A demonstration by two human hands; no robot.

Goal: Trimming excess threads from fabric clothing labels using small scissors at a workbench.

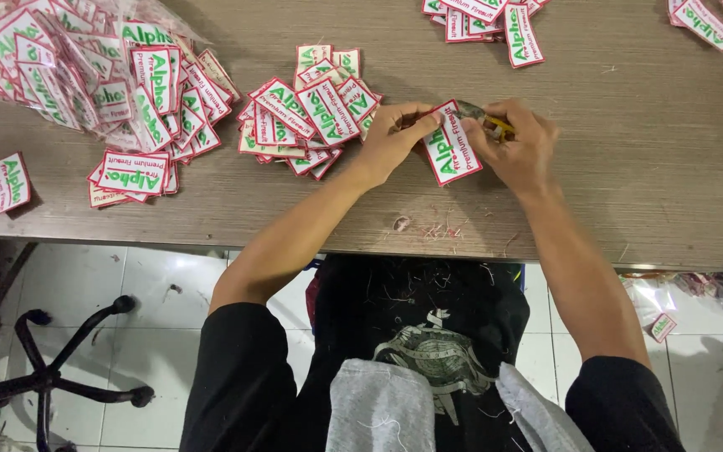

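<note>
Patch (449,152) between both hands' (395,134) grips, over table (612,151)

The small tool (483,115) in the right hand (516,146) is mostly covered by the fingers — only a dull metal tip and a bit of yellow show, so its kind cannot be told. The left hand (395,134) hides the top corner of the patch (451,153) it pinches. The bag of patches (60,59) is cut off by the top and left edges; the pile (487,21) at the top and the patches (717,17) in the far corner are cropped too. Thread scraps (433,228) on the counter (629,167) are too small to make out — mere wisps. The chair base (52,377) runs off the bottom.
</note>
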